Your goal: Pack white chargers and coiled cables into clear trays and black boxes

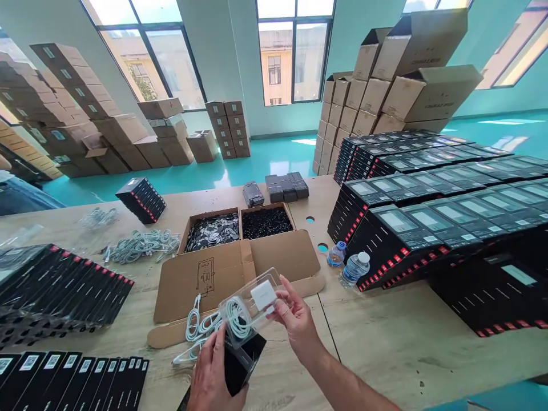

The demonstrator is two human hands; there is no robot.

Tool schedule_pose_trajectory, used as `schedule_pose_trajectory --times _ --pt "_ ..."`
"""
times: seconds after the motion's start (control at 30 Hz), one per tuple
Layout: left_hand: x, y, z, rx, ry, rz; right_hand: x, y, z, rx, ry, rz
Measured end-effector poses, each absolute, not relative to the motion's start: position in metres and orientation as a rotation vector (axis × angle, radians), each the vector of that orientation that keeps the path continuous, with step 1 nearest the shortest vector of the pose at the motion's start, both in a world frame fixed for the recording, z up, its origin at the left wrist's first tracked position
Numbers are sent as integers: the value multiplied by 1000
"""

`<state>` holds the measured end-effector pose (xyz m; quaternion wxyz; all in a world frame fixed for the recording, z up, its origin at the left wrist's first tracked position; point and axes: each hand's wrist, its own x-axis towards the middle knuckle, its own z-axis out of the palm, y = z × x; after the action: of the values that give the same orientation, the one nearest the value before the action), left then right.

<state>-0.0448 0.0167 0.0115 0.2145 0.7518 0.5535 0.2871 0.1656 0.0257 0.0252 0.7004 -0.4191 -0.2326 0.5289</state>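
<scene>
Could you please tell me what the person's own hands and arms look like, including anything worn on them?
Both the left hand and the right hand are ungloved, with no rings visible. The right forearm is bare, with no sleeve, watch or bracelet showing; the left forearm lies out of frame.

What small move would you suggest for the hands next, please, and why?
Perhaps ease the clear tray down into the black box: the tray already carries a coiled cable and a white adapter, the left hand holds the box below, and the right hand holds the tray's adapter end.
</scene>
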Motion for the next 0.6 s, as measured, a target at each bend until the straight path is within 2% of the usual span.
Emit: schedule_pose_trajectory --times 0.13,0.3,0.5,0.6 --pt "-58 27 6 2261 1494 672 181 18 18 -997 -593 1159" --pt "-60 31 3 2270 1436 684 197 6 26 -1075 -718 1309" --pt "-21 12 8 1800 1271 1064 205 -3 58 -1133 -969 1443" --pt "-5 8 2 1816 1361 1141 209 -3 70 -1015 -996 1525"
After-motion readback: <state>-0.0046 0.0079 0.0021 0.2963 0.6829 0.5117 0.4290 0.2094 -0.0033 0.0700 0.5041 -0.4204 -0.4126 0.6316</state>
